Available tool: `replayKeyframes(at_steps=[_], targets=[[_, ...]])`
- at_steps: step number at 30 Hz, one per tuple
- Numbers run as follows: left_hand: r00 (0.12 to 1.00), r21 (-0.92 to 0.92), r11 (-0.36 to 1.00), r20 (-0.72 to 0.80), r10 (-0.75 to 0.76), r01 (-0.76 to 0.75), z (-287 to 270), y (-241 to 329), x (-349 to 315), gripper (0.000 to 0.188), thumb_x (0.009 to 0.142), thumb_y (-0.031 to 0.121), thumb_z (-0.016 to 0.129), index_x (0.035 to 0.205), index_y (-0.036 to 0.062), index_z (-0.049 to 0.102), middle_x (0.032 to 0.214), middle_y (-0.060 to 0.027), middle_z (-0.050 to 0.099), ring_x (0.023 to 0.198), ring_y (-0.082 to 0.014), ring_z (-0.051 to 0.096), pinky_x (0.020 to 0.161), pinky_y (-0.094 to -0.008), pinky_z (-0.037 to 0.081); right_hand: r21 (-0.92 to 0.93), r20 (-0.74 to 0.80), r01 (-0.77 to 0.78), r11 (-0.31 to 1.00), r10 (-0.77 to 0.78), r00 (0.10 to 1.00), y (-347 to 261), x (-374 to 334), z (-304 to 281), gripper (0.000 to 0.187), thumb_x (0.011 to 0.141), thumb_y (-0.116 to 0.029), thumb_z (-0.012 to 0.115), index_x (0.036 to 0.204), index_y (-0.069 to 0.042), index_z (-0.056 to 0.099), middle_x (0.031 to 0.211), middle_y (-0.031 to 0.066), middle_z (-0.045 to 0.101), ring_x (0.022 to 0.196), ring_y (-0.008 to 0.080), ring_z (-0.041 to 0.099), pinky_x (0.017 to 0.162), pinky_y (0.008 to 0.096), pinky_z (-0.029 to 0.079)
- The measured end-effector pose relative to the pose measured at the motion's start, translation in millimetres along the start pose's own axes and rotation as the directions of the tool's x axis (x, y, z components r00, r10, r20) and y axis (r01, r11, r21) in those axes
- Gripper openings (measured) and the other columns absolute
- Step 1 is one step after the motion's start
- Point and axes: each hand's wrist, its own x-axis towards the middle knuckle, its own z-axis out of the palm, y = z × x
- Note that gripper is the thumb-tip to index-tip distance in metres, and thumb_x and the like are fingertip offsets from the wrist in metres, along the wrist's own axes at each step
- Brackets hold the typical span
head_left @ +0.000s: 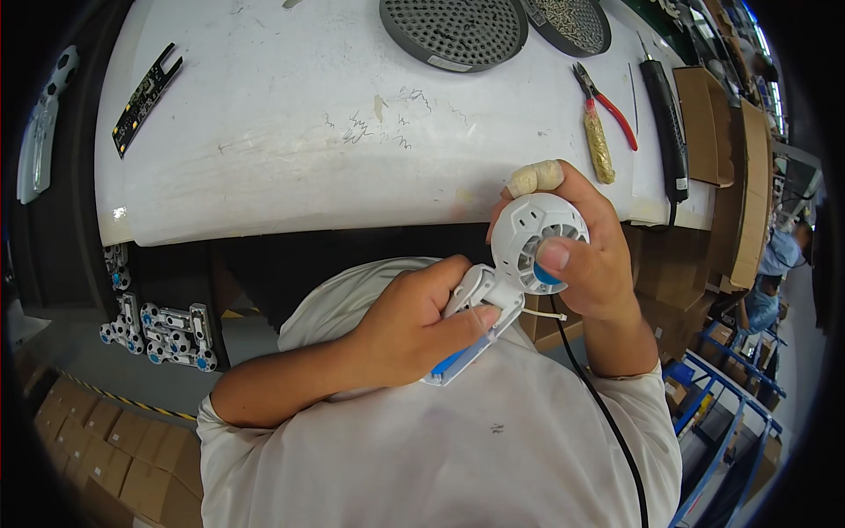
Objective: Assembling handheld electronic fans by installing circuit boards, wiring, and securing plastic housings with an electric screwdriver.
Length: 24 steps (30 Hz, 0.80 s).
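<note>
Head view, sole entry.

Item: one white handheld fan (514,228), round ball-patterned head above a slim handle, held in front of your pale shirt (378,458), just off the near edge of the tabletop (290,180).

Left hand (421,324): fingers closed about the handle, thumb across its face; a blue part (451,362) shows beneath. Right hand (598,255): fingers curled around the head, thumb on the grille near its blue centre; one finger wears a pale wrap (535,178).

Step, by judgement: you are handling head and handle together near their joint, apparently fitting or checking the fan. Next move, by judgement: a steady left grip, light thumb pressure, and the loose white lead (547,314) clear of the joint. Whether the housing is fully closed, you cannot tell here.

Surface: white, scuffed and marked. Far left, a black circuit board (141,107); far side, two dark round trays, one studded (453,33), one of small metal pieces (572,25); right, red-handled cutters (616,119) and a black powered screwdriver (664,128).

Room: open cardboard box (704,123) at right, blue racking (732,405), co-workers in blue (779,255); stacked cartons (132,449) lower left.
</note>
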Motion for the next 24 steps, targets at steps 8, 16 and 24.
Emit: replayKeyframes(at_steps=[8,16,24], targets=[[0.988,0.068,0.994,0.131,0.079,-0.088,-8.9,5.6,0.0,0.034,0.093,0.020,0.063,0.116,-0.0011,0.051,0.096,-0.0090,0.065,0.080,-0.0140,0.066,0.072,-0.0291,0.054,0.027,0.049,-0.049,0.998,0.048,0.998,-6.4,4.0,6.5,0.068,0.073,-0.045,0.073,0.116,0.002,0.052,0.092,0.0140,0.066,0.081,0.0174,0.066,0.070,0.0260,0.054],[0.966,0.288,0.922,0.068,0.250,-0.259,-3.7,19.0,-10.6,0.029,0.088,0.018,0.068,0.111,0.0017,0.059,0.082,-0.0033,0.067,0.072,-0.0097,0.063,0.068,-0.0254,0.051,0.111,0.086,0.138,0.984,-0.148,0.985,-5.1,3.0,19.4,0.080,0.077,-0.046,0.071,0.131,0.005,0.039,0.105,0.0169,0.064,0.093,0.0202,0.066,0.078,0.0282,0.053],[0.968,-0.239,0.939,-0.107,0.228,-0.247,-3.7,23.0,-8.8,0.041,0.093,0.015,0.056,0.129,-0.0015,0.046,0.106,-0.0101,0.062,0.089,-0.0136,0.061,0.076,-0.0268,0.050,0.174,0.123,0.053,0.983,-0.075,0.990,-1.5,-22.4,29.1,0.063,0.088,-0.013,0.063,0.140,0.000,0.032,0.110,0.0101,0.059,0.092,0.0117,0.056,0.078,0.0258,0.047]])
